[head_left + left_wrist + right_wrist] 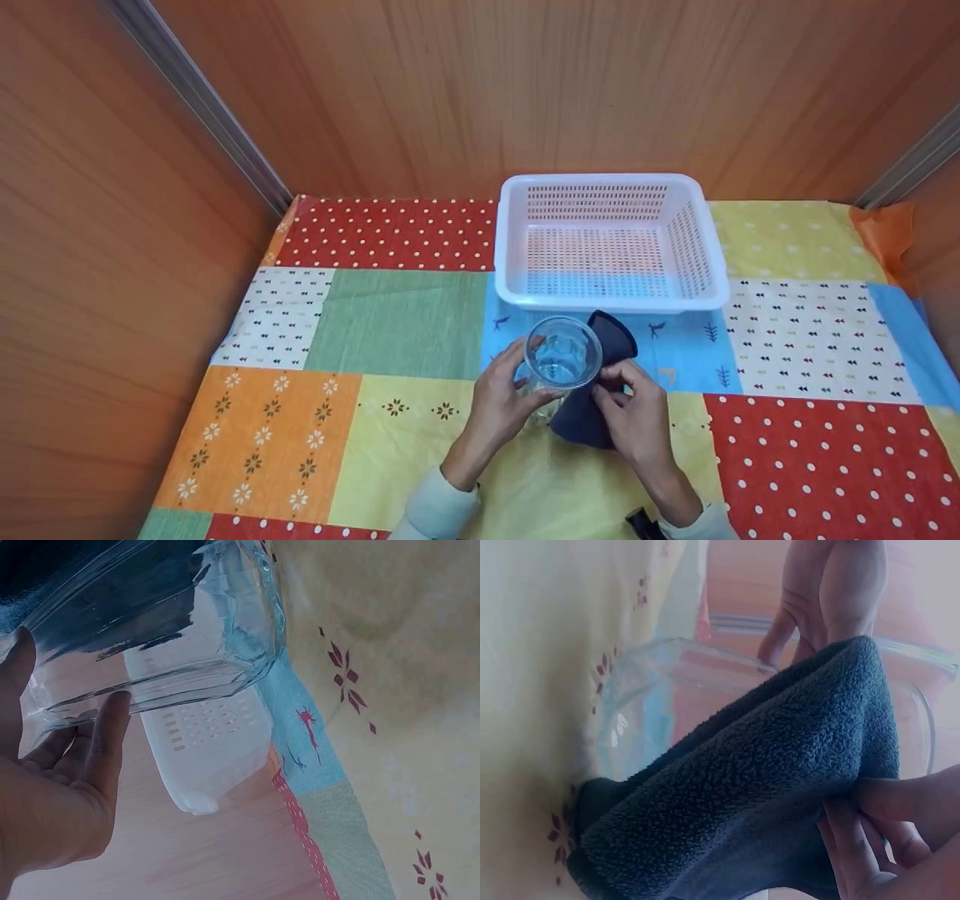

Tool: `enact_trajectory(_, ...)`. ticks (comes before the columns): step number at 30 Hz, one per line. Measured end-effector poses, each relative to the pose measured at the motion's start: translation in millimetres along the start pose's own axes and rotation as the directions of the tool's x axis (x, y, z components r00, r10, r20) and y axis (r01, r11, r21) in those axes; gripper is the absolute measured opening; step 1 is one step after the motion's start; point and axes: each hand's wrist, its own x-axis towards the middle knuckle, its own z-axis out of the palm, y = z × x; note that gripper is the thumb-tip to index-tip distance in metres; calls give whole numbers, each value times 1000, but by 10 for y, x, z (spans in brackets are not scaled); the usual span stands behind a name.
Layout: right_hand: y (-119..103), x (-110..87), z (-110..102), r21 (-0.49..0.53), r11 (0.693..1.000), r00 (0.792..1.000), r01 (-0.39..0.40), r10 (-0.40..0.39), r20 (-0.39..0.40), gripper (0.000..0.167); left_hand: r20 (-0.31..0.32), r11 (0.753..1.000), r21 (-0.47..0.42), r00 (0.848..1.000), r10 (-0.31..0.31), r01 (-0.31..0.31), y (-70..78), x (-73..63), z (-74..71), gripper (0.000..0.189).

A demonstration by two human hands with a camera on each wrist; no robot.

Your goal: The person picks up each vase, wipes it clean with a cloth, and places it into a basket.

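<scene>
A clear glass jar (562, 360) stands in front of the basket, its round mouth facing up toward the head camera. My left hand (501, 401) grips the jar from its left side, thumb and fingers round the wall. On the jar's right, my right hand (636, 412) pinches a dark blue terry cloth (581, 420) between thumb and fingers. In the right wrist view the folded cloth (742, 780) hangs in front of the jar and hides part of it. Through the glass in the left wrist view, the cloth shows dark behind the jar (187, 679).
Just beyond the hands sits a white plastic basket (611, 304) with slotted walls. A patchwork tablecloth (405, 322) covers the table. Wood-grain panels (450, 90) rise at the back and both sides. A small black object (643, 523) lies beside the right sleeve.
</scene>
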Motion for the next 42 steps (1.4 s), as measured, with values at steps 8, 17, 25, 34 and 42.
enact_trajectory(8, -28, -115, 100, -2, 1000, 998, -28, 28, -63, 16, -201, 980, 189, 975, 96, -58, 5, -59, 158, 76)
enact_trajectory(17, 84, -94, 96, 23, 998, 995, 54, -52, -80, 15, -157, 975, 204, 980, 125, -92, -24, -24, 144, 74)
enact_trajectory(25, 72, -118, 92, 62, 998, 998, 25, -21, -66, 15, 228, 992, -123, 973, 33, -5, -153, 120, -183, 63)
enact_trajectory(34, 41, -152, 111, 32, 999, 997, 8, -6, -74, 14, 86, 992, -57, 990, 113, -109, -136, 38, -83, 71)
enact_trajectory(42, 44, -131, 131, 13, 998, 994, 55, -53, -91, 17, -167, 995, 46, 981, 98, -91, -17, -85, 130, 68)
